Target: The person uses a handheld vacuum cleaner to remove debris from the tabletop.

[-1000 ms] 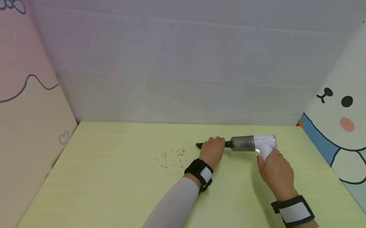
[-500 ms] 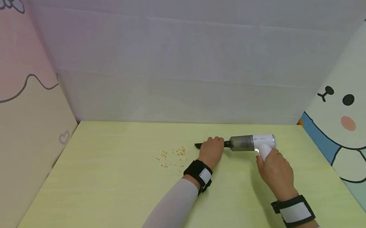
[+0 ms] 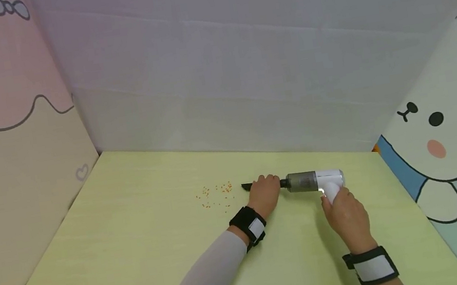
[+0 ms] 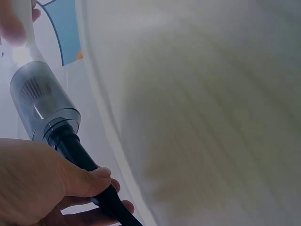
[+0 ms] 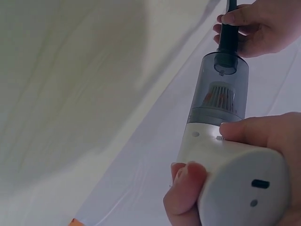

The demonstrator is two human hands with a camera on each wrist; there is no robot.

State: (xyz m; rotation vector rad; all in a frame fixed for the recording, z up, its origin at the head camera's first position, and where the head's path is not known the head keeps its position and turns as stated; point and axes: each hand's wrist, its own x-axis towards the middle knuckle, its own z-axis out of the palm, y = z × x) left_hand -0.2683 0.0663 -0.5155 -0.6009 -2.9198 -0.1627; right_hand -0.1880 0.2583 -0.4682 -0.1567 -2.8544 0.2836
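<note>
Right wrist view lets us see into the handheld vacuum's (image 5: 221, 141) clear dust cup (image 5: 219, 89): a pleated filter with orange specks, hidden from the head view. Our right hand (image 3: 346, 216) wraps its white handle; our left hand (image 3: 265, 193) pinches the black nozzle (image 4: 82, 162). The vacuum lies low over the yellow-green table (image 3: 139, 254), its tip near scattered orange crumbs (image 3: 216, 194), seen only overhead.
</note>
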